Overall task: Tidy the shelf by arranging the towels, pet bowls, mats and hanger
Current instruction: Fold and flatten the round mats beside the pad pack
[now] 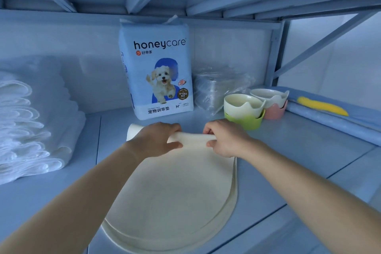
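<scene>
From my seat the view reads cool and bluish, evenly lit and fairly bright, with no hard glare. Light seems to come from the right, where the open side of the shelf frame (321,47) looks palest. Shadows are soft: I see a faint one under the left hand (158,140) and right hand (222,138). The wide lens bends the beams overhead and stretches both forearms toward the lower corners. The pad package (158,72) in the centre is sharp enough to read; the stacked towels (26,126) at the left edge look washed out and smeared.
</scene>
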`<state>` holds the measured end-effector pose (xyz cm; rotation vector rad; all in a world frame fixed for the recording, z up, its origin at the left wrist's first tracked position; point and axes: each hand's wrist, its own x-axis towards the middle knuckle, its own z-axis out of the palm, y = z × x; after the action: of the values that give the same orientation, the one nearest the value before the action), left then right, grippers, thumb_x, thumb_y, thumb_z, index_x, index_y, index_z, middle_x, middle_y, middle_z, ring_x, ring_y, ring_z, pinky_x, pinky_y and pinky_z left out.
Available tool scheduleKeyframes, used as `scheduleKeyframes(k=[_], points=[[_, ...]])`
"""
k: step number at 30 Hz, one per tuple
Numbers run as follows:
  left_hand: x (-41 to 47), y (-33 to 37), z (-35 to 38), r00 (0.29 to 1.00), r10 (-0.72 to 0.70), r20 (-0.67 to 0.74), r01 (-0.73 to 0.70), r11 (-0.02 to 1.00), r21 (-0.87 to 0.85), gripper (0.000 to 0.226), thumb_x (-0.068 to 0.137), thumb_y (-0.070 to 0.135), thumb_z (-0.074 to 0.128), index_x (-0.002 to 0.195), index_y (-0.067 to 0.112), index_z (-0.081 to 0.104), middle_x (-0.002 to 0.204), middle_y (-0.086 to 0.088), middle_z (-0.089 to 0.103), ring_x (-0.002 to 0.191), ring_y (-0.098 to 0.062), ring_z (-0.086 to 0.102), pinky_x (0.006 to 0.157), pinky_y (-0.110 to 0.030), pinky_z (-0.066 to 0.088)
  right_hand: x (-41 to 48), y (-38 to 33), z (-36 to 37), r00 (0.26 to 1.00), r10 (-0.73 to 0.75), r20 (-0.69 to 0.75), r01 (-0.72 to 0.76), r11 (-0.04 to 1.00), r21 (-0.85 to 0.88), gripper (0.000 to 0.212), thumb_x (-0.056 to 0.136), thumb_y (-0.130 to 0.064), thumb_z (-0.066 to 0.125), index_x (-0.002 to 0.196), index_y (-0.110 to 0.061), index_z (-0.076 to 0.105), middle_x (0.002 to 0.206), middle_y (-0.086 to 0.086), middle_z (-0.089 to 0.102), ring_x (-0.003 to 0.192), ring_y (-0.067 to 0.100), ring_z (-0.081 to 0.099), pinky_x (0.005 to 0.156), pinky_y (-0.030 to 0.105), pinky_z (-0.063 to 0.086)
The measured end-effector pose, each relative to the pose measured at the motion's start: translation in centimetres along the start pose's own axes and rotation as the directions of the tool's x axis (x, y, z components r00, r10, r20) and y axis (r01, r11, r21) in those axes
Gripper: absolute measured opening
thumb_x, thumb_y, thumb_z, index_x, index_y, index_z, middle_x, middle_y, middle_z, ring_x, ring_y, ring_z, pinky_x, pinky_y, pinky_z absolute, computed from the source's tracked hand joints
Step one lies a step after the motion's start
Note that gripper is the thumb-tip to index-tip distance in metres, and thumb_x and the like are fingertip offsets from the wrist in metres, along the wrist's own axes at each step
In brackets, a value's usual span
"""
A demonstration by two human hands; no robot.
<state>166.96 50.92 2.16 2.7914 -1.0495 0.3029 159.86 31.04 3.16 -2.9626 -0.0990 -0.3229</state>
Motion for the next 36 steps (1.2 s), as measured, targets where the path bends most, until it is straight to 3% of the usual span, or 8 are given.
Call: scheduleKeyframes(k=[7,14,23,26,28,30,32,36], points=[[1.8,2.1,-0.4,0.945,-0.086,-0.315,0.137,0.980,0.144,0.029,0.092,0.042,0.048,0.117,0.026,0.047,0.108,0.005,0.062,0.099,-0.020,0.057,0.081,-0.029,0.038,3.7,1.9,-0.5,0.972,-0.099,-0.212,0.061,0.982,-0.180,0.021,0.091,-0.022,0.053,0.111,-0.025,0.052,0.117,-0.007,0.054,0.112,0.016,0.050,0.087,0.037,0.039],[3.2,0.3,0.0,0.959,-0.213,-0.186,0.240,0.961,0.138,0.039,0.092,0.023,0.051,0.129,0.029,0.041,0.122,0.003,0.057,0.110,-0.020,0.054,0.086,-0.032,0.043,7.4,3.4,0.9,0.959,-0.142,-0.246,0.079,0.965,-0.251,0.029,0.088,-0.015,0.054,0.115,-0.024,0.051,0.117,-0.004,0.051,0.113,0.018,0.050,0.083,0.033,0.039],[5.7,-1.3,1.9,0.867,-0.393,-0.306,0.445,0.887,0.123,0.041,0.090,0.014,0.052,0.127,0.029,0.044,0.116,0.004,0.059,0.106,-0.021,0.054,0.077,-0.031,0.039,12.7,3.0,1.9,0.946,-0.196,-0.256,0.165,0.976,-0.139,0.031,0.088,-0.006,0.053,0.116,-0.019,0.052,0.119,0.000,0.050,0.113,0.020,0.048,0.067,0.029,0.038],[6.1,-1.7,2.8,0.857,-0.410,-0.313,0.473,0.866,0.161,0.054,0.090,0.013,0.051,0.138,0.030,0.034,0.133,0.004,0.046,0.122,-0.019,0.044,0.097,-0.035,0.035,14.0,3.0,2.7,0.951,-0.210,-0.225,0.201,0.978,-0.060,0.037,0.088,-0.004,0.051,0.122,-0.018,0.053,0.127,0.000,0.049,0.115,0.021,0.049,0.080,0.031,0.044],[5.8,-1.6,3.9,0.873,-0.391,-0.292,0.451,0.876,0.174,0.065,0.088,0.007,0.049,0.144,0.031,0.025,0.147,0.004,0.029,0.135,-0.018,0.027,0.112,-0.043,0.019,14.0,3.6,3.7,0.965,-0.237,-0.114,0.243,0.969,0.045,0.045,0.088,-0.008,0.054,0.132,-0.016,0.047,0.140,0.002,0.042,0.124,0.022,0.044,0.097,0.032,0.040],[5.4,-1.6,4.8,0.894,-0.360,-0.269,0.405,0.904,0.136,0.065,0.089,0.005,0.045,0.143,0.036,0.027,0.152,0.005,0.019,0.139,-0.017,0.019,0.115,-0.038,0.014,13.5,4.6,4.6,0.949,-0.310,-0.053,0.314,0.945,0.086,0.052,0.089,-0.014,0.057,0.139,-0.014,0.040,0.151,0.002,0.028,0.136,0.020,0.031,0.108,0.028,0.028],[5.1,-2.0,5.2,0.918,-0.334,-0.215,0.347,0.938,0.023,0.052,0.092,0.011,0.042,0.136,0.039,0.041,0.151,0.007,0.025,0.137,-0.016,0.025,0.111,-0.030,0.023,13.0,5.5,5.5,0.935,-0.344,-0.089,0.353,0.927,0.126,0.048,0.090,-0.015,0.053,0.138,-0.014,0.043,0.154,0.001,0.022,0.138,0.018,0.029,0.111,0.027,0.026],[4.5,-2.0,5.4,0.940,-0.323,-0.112,0.315,0.946,-0.080,0.043,0.088,0.033,0.033,0.125,0.038,0.054,0.146,0.004,0.036,0.133,-0.016,0.035,0.108,-0.022,0.027,12.0,6.8,7.0,0.956,-0.273,-0.112,0.294,0.907,0.302,0.035,0.090,-0.014,0.052,0.124,-0.015,0.059,0.146,-0.002,0.040,0.124,0.010,0.049,0.102,0.018,0.032]])
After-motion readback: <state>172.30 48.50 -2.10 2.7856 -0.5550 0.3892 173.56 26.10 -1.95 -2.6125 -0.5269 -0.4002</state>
